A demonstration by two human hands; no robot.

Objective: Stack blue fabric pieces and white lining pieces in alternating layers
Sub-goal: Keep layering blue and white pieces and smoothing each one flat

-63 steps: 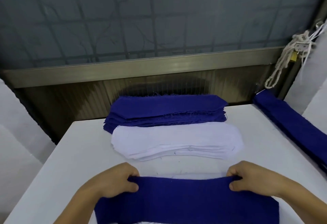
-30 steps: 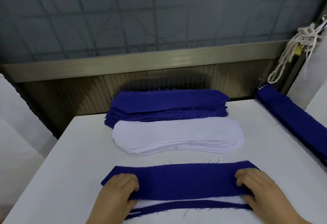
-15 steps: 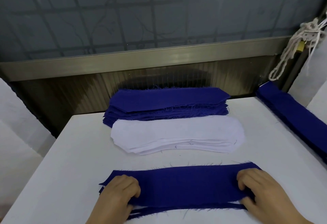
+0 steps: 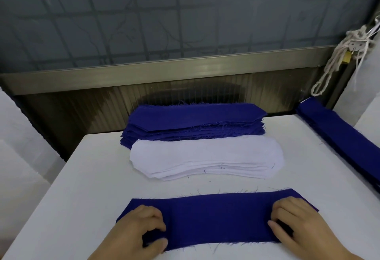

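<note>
Two hands work the near edge of the white table (image 4: pixel 86 177): the left hand (image 4: pixel 139 233) and right hand (image 4: pixel 296 227) each pinch an end of a blue fabric piece (image 4: pixel 218 216) lying flat. Beyond it sits the white lining stack (image 4: pixel 205 157), then the blue fabric stack (image 4: pixel 193 120). Far right lies another blue strip pile (image 4: pixel 345 138).

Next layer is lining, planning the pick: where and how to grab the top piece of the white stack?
My judgement: pinch the top sheet of the white lining stack at its two rounded short ends, coming from above. It is long, thin and limp, so two end grips keep it flat. The near edges are fanned, so peel the top layer there. Both the left hand and right hand are on the blue piece.
</note>
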